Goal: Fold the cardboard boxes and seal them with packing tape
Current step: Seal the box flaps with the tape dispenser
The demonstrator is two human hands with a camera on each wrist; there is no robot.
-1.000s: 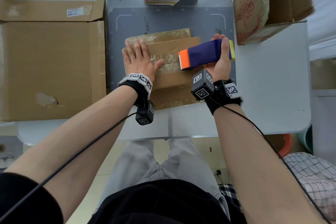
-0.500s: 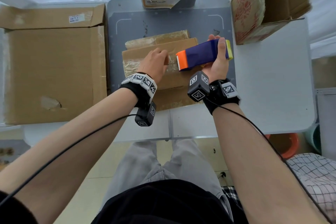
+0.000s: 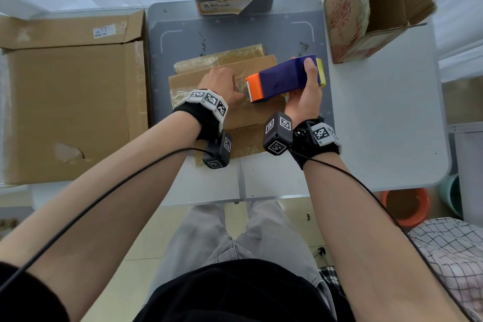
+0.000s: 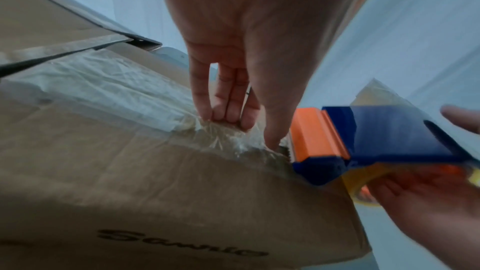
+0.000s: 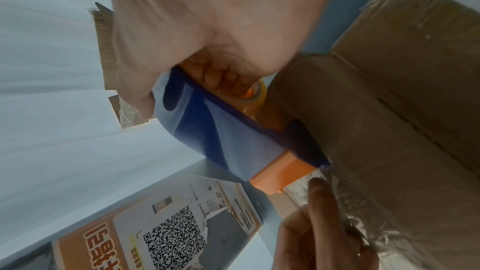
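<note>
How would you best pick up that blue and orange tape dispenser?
Grip the tape dispenser by its blue body, coming from the yellow rear end as the right hand does. The orange front carries a toothed cutter, so fingers belong well behind it; the long flat blue sides give a steady hold.

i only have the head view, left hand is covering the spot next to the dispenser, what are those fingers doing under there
Observer: The left hand presses its fingertips down on the crinkled clear tape on the flat brown cardboard box.
Operator: is the cutter touching the box
Observer: The orange serrated end of the blue and orange tape dispenser sits right at the tape by the thumb; actual contact I cannot tell.
Operator: how is the right hand holding it
Observer: The right hand has its fingers curled inside, against the yellowish tape roll.
</note>
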